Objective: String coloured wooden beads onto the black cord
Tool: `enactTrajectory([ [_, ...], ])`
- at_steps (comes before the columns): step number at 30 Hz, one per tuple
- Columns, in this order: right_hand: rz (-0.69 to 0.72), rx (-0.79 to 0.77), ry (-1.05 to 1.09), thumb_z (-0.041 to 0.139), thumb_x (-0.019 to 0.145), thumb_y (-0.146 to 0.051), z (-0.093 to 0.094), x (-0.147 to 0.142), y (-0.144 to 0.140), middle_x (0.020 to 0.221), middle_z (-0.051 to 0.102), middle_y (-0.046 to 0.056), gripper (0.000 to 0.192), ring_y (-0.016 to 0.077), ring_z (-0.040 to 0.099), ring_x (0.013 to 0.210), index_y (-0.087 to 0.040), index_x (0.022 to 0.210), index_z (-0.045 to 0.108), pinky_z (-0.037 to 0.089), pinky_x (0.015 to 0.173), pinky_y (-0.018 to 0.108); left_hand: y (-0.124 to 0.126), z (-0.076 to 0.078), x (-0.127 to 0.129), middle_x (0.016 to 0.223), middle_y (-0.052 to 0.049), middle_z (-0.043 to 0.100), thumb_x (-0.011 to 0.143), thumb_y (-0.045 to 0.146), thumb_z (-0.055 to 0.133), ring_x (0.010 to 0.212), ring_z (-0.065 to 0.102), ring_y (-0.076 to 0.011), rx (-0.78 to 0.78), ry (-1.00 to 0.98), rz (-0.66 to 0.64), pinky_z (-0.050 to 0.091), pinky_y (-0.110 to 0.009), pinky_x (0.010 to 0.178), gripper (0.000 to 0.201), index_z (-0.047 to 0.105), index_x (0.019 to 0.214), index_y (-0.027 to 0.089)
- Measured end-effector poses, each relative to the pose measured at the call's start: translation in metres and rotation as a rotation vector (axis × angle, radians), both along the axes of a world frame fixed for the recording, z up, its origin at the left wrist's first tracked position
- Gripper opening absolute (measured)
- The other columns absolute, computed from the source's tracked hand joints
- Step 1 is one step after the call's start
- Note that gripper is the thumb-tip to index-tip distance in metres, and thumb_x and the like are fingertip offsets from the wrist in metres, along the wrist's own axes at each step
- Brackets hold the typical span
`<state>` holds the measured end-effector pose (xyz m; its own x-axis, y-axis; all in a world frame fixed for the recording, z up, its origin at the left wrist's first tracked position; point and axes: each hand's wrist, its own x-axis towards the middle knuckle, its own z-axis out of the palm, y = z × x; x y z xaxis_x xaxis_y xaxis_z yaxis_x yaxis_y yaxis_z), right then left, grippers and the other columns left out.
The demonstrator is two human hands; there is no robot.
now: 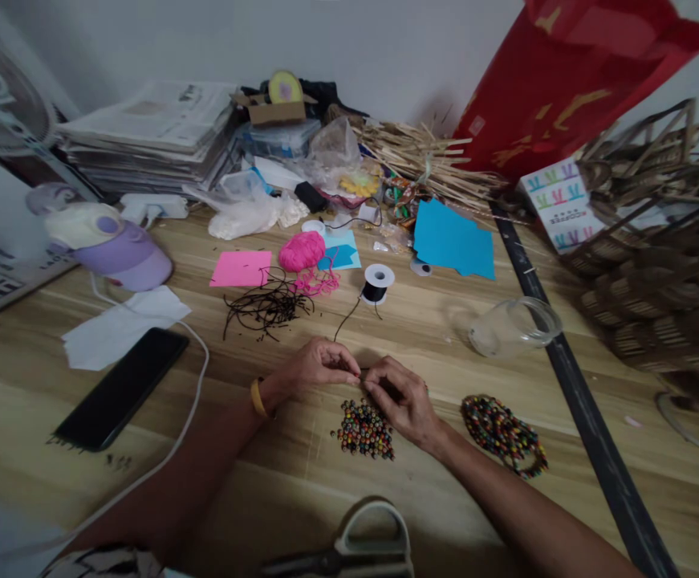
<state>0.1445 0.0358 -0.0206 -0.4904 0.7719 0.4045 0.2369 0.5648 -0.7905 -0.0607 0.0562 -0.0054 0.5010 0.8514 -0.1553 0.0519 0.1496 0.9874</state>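
My left hand (316, 365) and my right hand (402, 399) meet fingertip to fingertip above a small heap of coloured beads (365, 429) on the wooden table (54, 385). Both pinch the end of a thin black cord (347, 319) that runs up to a black spool (376, 283). Whether a bead sits between the fingertips cannot be told. A yellow band is on my left wrist. Strung bead bracelets (504, 433) lie to the right of my right hand.
A black phone (121, 388) and a white cable lie at left, by white paper and a purple fan base (111, 241). Cut black cords (268, 305), pink yarn (301, 250), blue paper (454, 239), a glass jar (514, 325) on its side, scissors (355, 550) near me, woven baskets (656, 241) at right.
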Motion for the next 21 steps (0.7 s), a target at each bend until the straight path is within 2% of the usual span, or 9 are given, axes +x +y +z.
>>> enactTrajectory([
  [21,0.01,-0.007,-0.006,0.052,0.091,-0.021,0.0017,-0.0011,-0.0003,0.073,0.058,0.003,0.012,0.0148,0.054,0.069,-0.019,0.08,0.058,0.043,0.063,0.027,-0.0009,-0.0029,0.0009,0.076,-0.007,0.073,0.066,0.022,0.076,0.069,0.065,-0.0121,0.019,0.009,-0.014,0.05,-0.022,0.069,0.018,0.07,0.077,0.009],
])
